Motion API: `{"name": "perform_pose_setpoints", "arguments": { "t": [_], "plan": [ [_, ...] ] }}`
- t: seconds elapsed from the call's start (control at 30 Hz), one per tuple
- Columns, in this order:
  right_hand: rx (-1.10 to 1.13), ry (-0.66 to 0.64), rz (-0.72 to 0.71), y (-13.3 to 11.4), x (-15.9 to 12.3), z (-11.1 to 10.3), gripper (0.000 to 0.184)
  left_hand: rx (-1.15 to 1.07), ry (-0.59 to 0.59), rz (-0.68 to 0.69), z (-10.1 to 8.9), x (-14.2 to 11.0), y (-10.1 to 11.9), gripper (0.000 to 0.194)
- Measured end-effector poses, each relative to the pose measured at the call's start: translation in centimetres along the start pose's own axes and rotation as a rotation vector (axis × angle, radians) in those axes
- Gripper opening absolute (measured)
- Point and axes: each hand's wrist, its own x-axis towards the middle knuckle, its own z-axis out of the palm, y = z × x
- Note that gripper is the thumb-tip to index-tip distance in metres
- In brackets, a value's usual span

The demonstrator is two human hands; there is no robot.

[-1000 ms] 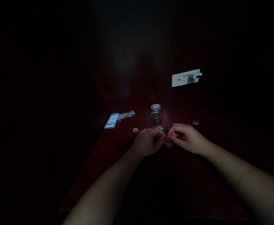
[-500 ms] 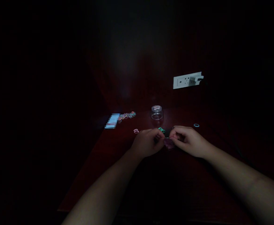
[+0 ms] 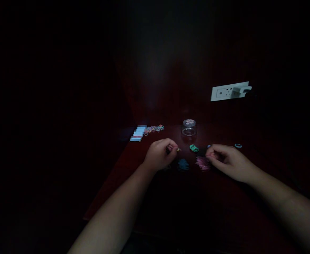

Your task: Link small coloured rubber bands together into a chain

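The scene is very dark. My left hand (image 3: 160, 154) rests on a dark red table (image 3: 149, 197) with fingers curled, pinching something tiny at its fingertips. My right hand (image 3: 226, 160) lies to the right, fingers curled beside a pink cluster of small elastic bands (image 3: 202, 163). A blue cluster of bands (image 3: 183, 164) lies between my hands. Teal bands (image 3: 194, 148) lie just beyond them, in front of a small clear jar (image 3: 189, 127).
A pile of several coloured bands (image 3: 155, 129) and a pale blue packet (image 3: 138, 133) lie at the table's far left. One blue ring (image 3: 238, 145) sits at the right. A white wall socket (image 3: 230, 91) with a plug is on the back wall.
My hands, which were pinched together over the pink bands, have moved apart. The blue cluster now shows between them. The view has shifted, so everything sits further right.
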Motion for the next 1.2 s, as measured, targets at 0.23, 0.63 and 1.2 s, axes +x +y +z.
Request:
{"name": "perform_pose_setpoints", "arguments": {
  "t": [0.23, 0.63, 1.2],
  "plan": [
    [-0.011, -0.057, 0.01, 0.1, 0.1, 0.0, 0.023, -0.062, -0.155, -0.275, -4.2, -2.5, -5.4, 0.016],
    [-0.011, -0.02, 0.214, 0.9, 0.0, -0.5, 0.045, -0.101, -0.383, -0.107, -3.9, -2.0, -5.5, 0.01],
    [-0.028, 0.005, 0.24, 1.3, -0.2, -0.4, 0.051, -0.116, -0.505, -0.103, -4.1, -2.0, -5.6, 0.009]
  ]
}}
